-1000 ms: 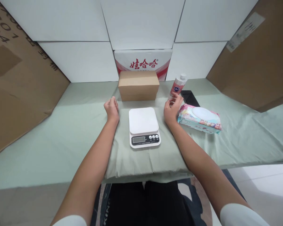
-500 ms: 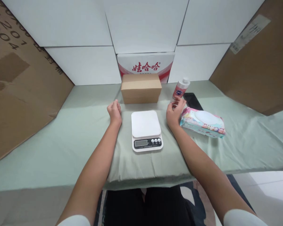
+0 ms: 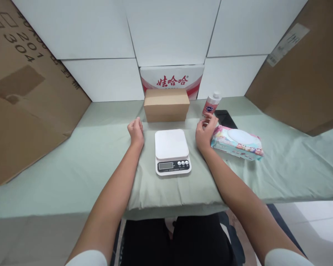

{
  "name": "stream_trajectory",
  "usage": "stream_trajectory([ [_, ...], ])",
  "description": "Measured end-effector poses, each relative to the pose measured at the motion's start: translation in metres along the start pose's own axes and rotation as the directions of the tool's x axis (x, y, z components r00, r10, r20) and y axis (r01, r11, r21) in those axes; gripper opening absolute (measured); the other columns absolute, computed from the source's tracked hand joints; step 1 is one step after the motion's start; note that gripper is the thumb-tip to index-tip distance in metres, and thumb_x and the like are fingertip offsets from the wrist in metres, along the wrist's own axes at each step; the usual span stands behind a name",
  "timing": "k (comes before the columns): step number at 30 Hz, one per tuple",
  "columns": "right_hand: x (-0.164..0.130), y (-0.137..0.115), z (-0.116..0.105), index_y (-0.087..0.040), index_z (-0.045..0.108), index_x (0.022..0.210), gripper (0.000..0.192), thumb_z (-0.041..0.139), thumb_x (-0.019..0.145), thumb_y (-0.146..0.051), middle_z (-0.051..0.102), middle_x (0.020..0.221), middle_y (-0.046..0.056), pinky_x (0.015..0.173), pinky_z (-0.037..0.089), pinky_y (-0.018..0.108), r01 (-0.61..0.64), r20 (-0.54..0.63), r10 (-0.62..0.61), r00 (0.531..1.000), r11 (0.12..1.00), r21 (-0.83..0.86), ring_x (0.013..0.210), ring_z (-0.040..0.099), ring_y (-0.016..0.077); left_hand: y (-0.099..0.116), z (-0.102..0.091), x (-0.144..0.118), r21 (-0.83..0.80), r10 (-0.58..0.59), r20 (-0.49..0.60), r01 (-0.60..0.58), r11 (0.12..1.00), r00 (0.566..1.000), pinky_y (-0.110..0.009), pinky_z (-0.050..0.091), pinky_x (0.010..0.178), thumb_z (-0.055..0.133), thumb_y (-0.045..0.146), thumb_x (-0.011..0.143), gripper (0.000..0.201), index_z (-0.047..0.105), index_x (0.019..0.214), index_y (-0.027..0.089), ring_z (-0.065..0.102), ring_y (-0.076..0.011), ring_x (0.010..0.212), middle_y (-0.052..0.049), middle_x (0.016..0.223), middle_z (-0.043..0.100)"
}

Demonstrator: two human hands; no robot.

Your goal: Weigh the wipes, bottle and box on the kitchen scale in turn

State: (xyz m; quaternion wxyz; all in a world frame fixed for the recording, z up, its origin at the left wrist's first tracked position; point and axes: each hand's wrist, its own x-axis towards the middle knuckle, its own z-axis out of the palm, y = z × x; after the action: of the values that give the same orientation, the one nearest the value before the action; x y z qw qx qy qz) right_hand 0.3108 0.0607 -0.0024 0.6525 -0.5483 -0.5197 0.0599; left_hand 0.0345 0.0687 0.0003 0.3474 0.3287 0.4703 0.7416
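Note:
A white kitchen scale (image 3: 172, 146) lies on the cloth between my forearms, its grey display and buttons facing me. To its left, my left hand (image 3: 135, 131) rests on the table, curled into a fist with nothing seen in it. My right hand (image 3: 205, 132) rests to the right of the scale, fingers loosely bent and apart, holding nothing. Just behind its fingertips stands a clear bottle with a pink label (image 3: 210, 105), its lower part covered by the hand; I cannot tell whether they touch. A pack of wet wipes (image 3: 236, 143) lies right beside that hand.
Behind the scale sits a plain brown cardboard box (image 3: 167, 107), with a white and red carton (image 3: 172, 76) at the wall. A black tray-like object (image 3: 225, 119) lies behind the wipes. Large cardboard panels (image 3: 30, 99) flank the green tablecloth (image 3: 105, 147).
The camera view has shifted slightly. Both hands and the objects on the table keep their places.

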Motion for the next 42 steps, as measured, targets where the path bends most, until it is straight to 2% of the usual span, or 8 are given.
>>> stream_trajectory([
  [13,0.0,-0.003,0.0,-0.024,0.055,0.12,0.037,0.052,0.085,-0.015,0.054,0.109,0.006,0.081,0.055,0.033,0.009,-0.005,-0.009,1.0,1.0,0.03,0.09,0.057,0.0167,-0.004,0.001,0.001,0.016,0.045,0.034,-0.046,0.999,0.998,-0.03,0.011,0.051,0.072,0.053,0.081,0.058,0.027,0.059,0.024,0.018,-0.008,0.052,0.008,0.055,0.022],
  [25,0.002,0.005,0.001,-0.026,0.054,0.12,0.03,0.055,0.09,-0.027,0.059,0.105,0.008,0.08,0.055,0.038,0.079,0.031,-0.083,0.996,0.992,0.102,0.094,0.061,0.0215,-0.012,0.001,0.003,0.134,0.171,0.144,-0.191,0.972,0.975,-0.03,0.015,0.054,0.069,0.065,0.085,0.066,0.024,0.06,0.025,0.017,-0.0092,0.054,0.007,0.058,0.019],
  [30,0.009,-0.028,-0.018,-0.027,0.057,0.12,0.024,0.053,0.098,-0.035,0.063,0.105,0.007,0.088,0.059,0.043,0.199,0.061,-0.211,0.976,0.966,0.164,0.095,0.065,0.022,0.004,-0.002,-0.011,0.245,0.309,0.23,-0.363,0.899,0.923,-0.032,0.019,0.055,0.063,0.067,0.092,0.067,0.027,0.057,0.023,0.023,-0.0108,0.054,0.006,0.055,0.024],
  [33,0.017,-0.064,-0.07,-0.026,0.064,0.113,0.02,0.052,0.102,-0.036,0.066,0.101,0.006,0.09,0.061,0.046,0.299,0.045,-0.308,0.95,0.943,0.144,0.092,0.07,0.0221,0.028,-0.001,-0.031,0.267,0.4,0.417,-0.531,0.804,0.816,-0.032,0.028,0.058,0.056,0.062,0.1,0.059,0.045,0.058,0.022,0.037,-0.0125,0.055,0.003,0.055,0.038],
  [35,0.02,-0.076,-0.12,-0.026,0.069,0.107,0.017,0.056,0.101,-0.034,0.069,0.099,0.006,0.092,0.061,0.049,0.327,0.003,-0.328,0.945,0.943,0.059,0.092,0.071,0.0236,0.046,0.006,-0.052,0.206,0.453,0.574,-0.656,0.726,0.682,-0.033,0.038,0.062,0.05,0.058,0.104,0.054,0.061,0.065,0.022,0.049,-0.0144,0.059,0.0,0.059,0.053],
  [37,0.021,-0.072,-0.175,-0.027,0.074,0.107,0.016,0.061,0.098,-0.03,0.072,0.099,0.008,0.099,0.058,0.054,0.306,-0.01,-0.307,0.952,0.949,-0.076,0.1,0.072,0.028,0.064,0.024,-0.077,0.134,0.462,0.707,-0.742,0.657,0.536,-0.034,0.046,0.071,0.048,0.054,0.105,0.05,0.071,0.076,0.021,0.06,-0.0164,0.066,-0.003,0.067,0.067],
  [40,0.022,-0.035,-0.246,-0.033,0.071,0.128,0.035,0.069,0.095,-0.043,0.073,0.128,0.014,0.105,0.055,0.063,0.135,0.147,-0.097,0.984,0.954,-0.269,0.122,0.068,0.039,0.08,0.069,-0.116,0.117,0.277,0.891,-0.77,0.627,0.361,-0.037,0.053,0.089,0.056,0.053,0.102,0.038,0.076,0.113,0.022,0.073,-0.0216,0.095,-0.007,0.102,0.081],
  [42,0.024,-0.002,-0.275,-0.037,0.06,0.146,0.063,0.073,0.089,-0.059,0.061,0.152,0.016,0.099,0.059,0.065,0.015,0.293,0.099,0.951,0.932,-0.363,0.133,0.062,0.0446,0.079,0.107,-0.135,0.171,0.046,0.965,-0.756,0.631,0.257,-0.04,0.054,0.103,0.064,0.055,0.096,0.058,0.062,0.145,0.023,0.069,-0.0271,0.126,-0.011,0.142,0.072],
])
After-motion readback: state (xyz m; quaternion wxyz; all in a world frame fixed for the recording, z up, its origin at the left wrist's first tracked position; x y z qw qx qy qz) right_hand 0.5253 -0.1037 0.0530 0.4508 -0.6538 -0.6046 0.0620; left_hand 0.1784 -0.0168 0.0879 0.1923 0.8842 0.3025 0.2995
